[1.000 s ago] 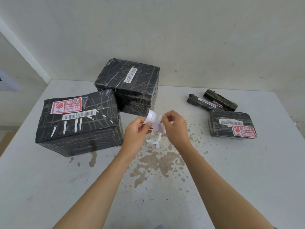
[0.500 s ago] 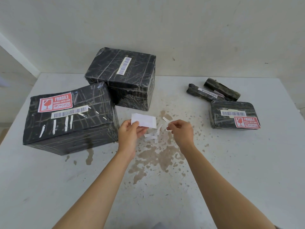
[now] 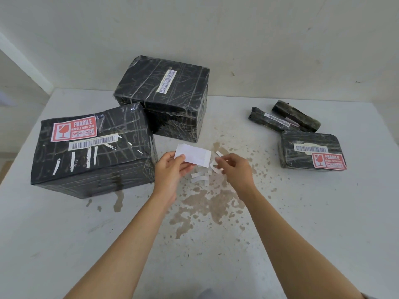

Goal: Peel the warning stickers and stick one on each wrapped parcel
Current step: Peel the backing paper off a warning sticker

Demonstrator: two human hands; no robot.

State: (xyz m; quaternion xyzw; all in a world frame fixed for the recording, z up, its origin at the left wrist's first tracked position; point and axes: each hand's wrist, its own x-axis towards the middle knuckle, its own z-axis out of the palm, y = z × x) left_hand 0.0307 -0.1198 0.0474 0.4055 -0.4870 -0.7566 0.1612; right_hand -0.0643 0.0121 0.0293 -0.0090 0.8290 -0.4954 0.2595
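Fingertips first: left hand (image 3: 170, 169) pinches, thumb on top, the near-left corner of a plain white rectangular sticker sheet (image 3: 194, 156), blank side up and held flat. Right hand (image 3: 237, 172) has its fingers curled, tips nipping a narrow curled white paper strip (image 3: 214, 165) just beside the sheet's right edge. Under them, loose white paper scraps (image 3: 199, 176) lie on the stained white table (image 3: 302, 212). Out at nine o'clock, a big black film-wrapped box (image 3: 97, 160) wears a red-and-white FRAGILE sticker (image 3: 74, 128) on top. Twelve o'clock: a second black wrapped box (image 3: 151, 93) carrying a white barcode label (image 3: 166, 81). Three o'clock: a flat black wrapped parcel (image 3: 306, 141) with a red FRAGILE label (image 3: 329, 161). Two o'clock: two slim black wrapped bundles (image 3: 272, 120), side by side.
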